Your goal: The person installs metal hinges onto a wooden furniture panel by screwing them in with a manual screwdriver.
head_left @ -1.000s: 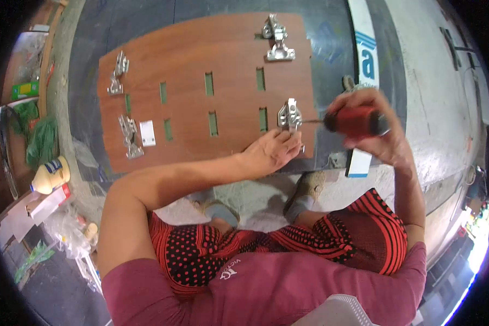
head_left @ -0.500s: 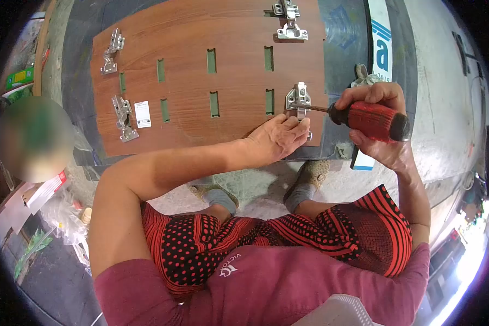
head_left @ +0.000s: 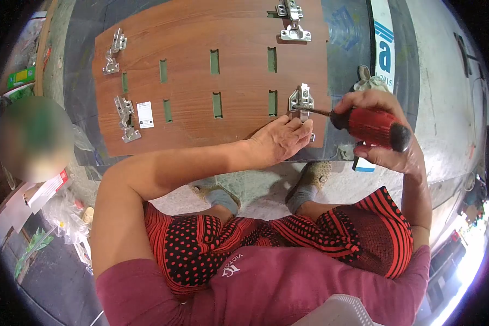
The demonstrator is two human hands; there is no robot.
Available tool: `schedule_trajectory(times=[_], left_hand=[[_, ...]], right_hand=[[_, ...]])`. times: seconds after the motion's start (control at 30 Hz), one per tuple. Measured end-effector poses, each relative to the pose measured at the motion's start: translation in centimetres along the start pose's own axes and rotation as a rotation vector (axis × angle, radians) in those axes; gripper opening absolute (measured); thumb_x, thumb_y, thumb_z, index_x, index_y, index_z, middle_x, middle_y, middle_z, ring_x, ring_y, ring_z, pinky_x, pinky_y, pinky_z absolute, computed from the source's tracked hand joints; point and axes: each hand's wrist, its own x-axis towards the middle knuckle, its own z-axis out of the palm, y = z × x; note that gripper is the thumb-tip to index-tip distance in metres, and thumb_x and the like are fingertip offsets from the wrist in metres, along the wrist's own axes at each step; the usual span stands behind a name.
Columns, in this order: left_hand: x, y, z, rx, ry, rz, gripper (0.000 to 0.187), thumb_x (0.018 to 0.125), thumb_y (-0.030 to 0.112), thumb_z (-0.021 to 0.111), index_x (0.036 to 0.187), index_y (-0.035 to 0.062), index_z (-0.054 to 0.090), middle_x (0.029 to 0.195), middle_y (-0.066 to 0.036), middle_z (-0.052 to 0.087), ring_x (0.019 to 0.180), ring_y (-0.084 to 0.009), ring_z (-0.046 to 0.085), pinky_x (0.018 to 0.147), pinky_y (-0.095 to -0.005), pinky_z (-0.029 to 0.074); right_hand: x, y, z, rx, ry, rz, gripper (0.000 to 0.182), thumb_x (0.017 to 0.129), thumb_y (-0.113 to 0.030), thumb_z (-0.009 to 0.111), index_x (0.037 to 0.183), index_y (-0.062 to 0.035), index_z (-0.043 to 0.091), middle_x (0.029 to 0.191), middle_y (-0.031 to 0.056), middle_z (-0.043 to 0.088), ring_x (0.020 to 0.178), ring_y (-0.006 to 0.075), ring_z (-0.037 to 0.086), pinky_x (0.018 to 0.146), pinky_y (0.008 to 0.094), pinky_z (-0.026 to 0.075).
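Note:
My right hand grips the red handle of a screwdriver, its fingers over the top and the thumb below. The screwdriver's shaft points left, its tip at a metal cabinet hinge near the right edge of a brown wooden board. My left hand lies at the board's front edge, its bent fingers pressed together on the lower part of that hinge and partly hiding it.
Other hinges sit on the board: one at the back right, one at the back left, one at the front left. Beside the last lies a white label. A crumpled glove-like cloth is right of the board.
My right hand has changed its hold on the screwdriver, with the thumb lower and the handle turned slightly. My left hand stays at the hinge.

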Motion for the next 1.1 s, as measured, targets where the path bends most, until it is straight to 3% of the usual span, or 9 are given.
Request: schedule_trajectory(times=[0.13, 0.2, 0.27, 0.33, 0.4, 0.47, 0.53, 0.97, 1.1], left_hand=[[0.1, 0.0, 0.0, 0.024, -0.089, 0.013, 0.038, 0.081, 0.015, 0.049, 0.116, 0.0018, 0.051, 0.12, -0.011, 0.044, 0.098, -0.0208, 0.049, 0.078, -0.0326, 0.043], [0.1, 0.0, -0.1, 0.011, -0.04, 0.015, 0.037, 0.08, 0.015, 0.05, 0.115, 0.0016, 0.052, 0.118, -0.011, 0.045, 0.097, -0.0207, 0.049, 0.077, -0.0327, 0.043], [0.1, -0.2, -0.2, -0.003, 0.011, 0.021, 0.037, 0.08, 0.014, 0.051, 0.114, 0.0014, 0.052, 0.116, -0.011, 0.046, 0.096, -0.0207, 0.05, 0.077, -0.0329, 0.043], [0.1, -0.3, -0.4, -0.055, 0.074, 0.03, 0.037, 0.078, 0.013, 0.053, 0.113, 0.0005, 0.054, 0.115, -0.012, 0.047, 0.093, -0.0207, 0.051, 0.075, -0.0329, 0.044], [0.1, -0.4, -0.4, -0.043, 0.08, 0.037, 0.036, 0.076, 0.012, 0.054, 0.111, 0.0001, 0.055, 0.115, -0.012, 0.047, 0.091, -0.0208, 0.052, 0.075, -0.0327, 0.044], [0.1, -0.2, -0.2, -0.048, 0.086, 0.039, 0.036, 0.075, 0.011, 0.055, 0.109, -0.0003, 0.056, 0.116, -0.013, 0.046, 0.089, -0.0209, 0.052, 0.074, -0.0325, 0.045], [0.1, -0.1, -0.1, -0.05, 0.097, 0.013, 0.035, 0.075, 0.01, 0.055, 0.108, -0.0013, 0.056, 0.116, -0.013, 0.047, 0.088, -0.0211, 0.053, 0.076, -0.0324, 0.046], [0.2, -0.3, -0.3, -0.063, 0.09, 0.021, 0.036, 0.074, 0.011, 0.056, 0.107, -0.002, 0.058, 0.115, -0.014, 0.05, 0.089, -0.0221, 0.053, 0.077, -0.0327, 0.047], [0.2, -0.3, -0.3, -0.051, 0.069, 0.016, 0.035, 0.074, 0.012, 0.056, 0.107, -0.0005, 0.058, 0.115, -0.013, 0.05, 0.086, -0.0208, 0.052, 0.074, -0.0315, 0.046]], right_hand=[[0.1, 0.5, -0.4, -0.088, -0.174, -0.05, 0.051, 0.063, -0.007, 0.081, 0.105, -0.0068, 0.052, 0.106, 0.0101, 0.06, 0.101, 0.025, 0.057, 0.088, 0.0344, 0.045], [-0.3, 0.6, 0.2, -0.103, -0.122, -0.036, 0.05, 0.066, -0.006, 0.079, 0.105, -0.0076, 0.048, 0.106, 0.0127, 0.059, 0.101, 0.0238, 0.057, 0.088, 0.0343, 0.045], [-0.2, 0.7, 0.8, 0.033, 0.099, 0.006, 0.051, 0.068, -0.005, 0.078, 0.104, -0.0089, 0.042, 0.104, 0.0146, 0.059, 0.099, 0.0199, 0.058, 0.086, 0.0325, 0.046], [-0.2, 1.3, 1.0, 0.047, 0.176, 0.024, 0.052, 0.07, -0.007, 0.078, 0.103, -0.0099, 0.037, 0.101, 0.0156, 0.06, 0.096, 0.0188, 0.058, 0.083, 0.0318, 0.047], [-0.2, 1.7, 0.8, 0.171, 0.306, -0.102, 0.049, 0.073, -0.007, 0.076, 0.104, -0.0098, 0.037, 0.098, 0.0146, 0.06, 0.092, 0.0206, 0.059, 0.081, 0.0331, 0.048], [-0.4, 0.6, -0.4, 0.095, 0.421, -0.164, 0.045, 0.078, -0.011, 0.071, 0.11, -0.0091, 0.039, 0.096, 0.0138, 0.061, 0.089, 0.0203, 0.059, 0.079, 0.0338, 0.05], [-0.5, -0.8, -1.7, -0.114, 0.474, -0.07, 0.043, 0.079, -0.012, 0.07, 0.112, -0.0072, 0.043, 0.095, 0.0129, 0.062, 0.088, 0.0186, 0.06, 0.078, 0.0324, 0.051], [-0.5, 1.4, -0.6, 0.06, 0.385, 0.075, 0.045, 0.079, -0.004, 0.068, 0.116, -0.006, 0.044, 0.104, 0.0078, 0.06, 0.092, 0.0159, 0.06, 0.081, 0.0295, 0.05], [-0.7, 0.4, -1.4, 0.148, 0.295, 0.248, 0.052, 0.078, -0.007, 0.07, 0.123, -0.0058, 0.043, 0.107, 0.006, 0.059, 0.092, 0.0147, 0.058, 0.083, 0.03, 0.049]])
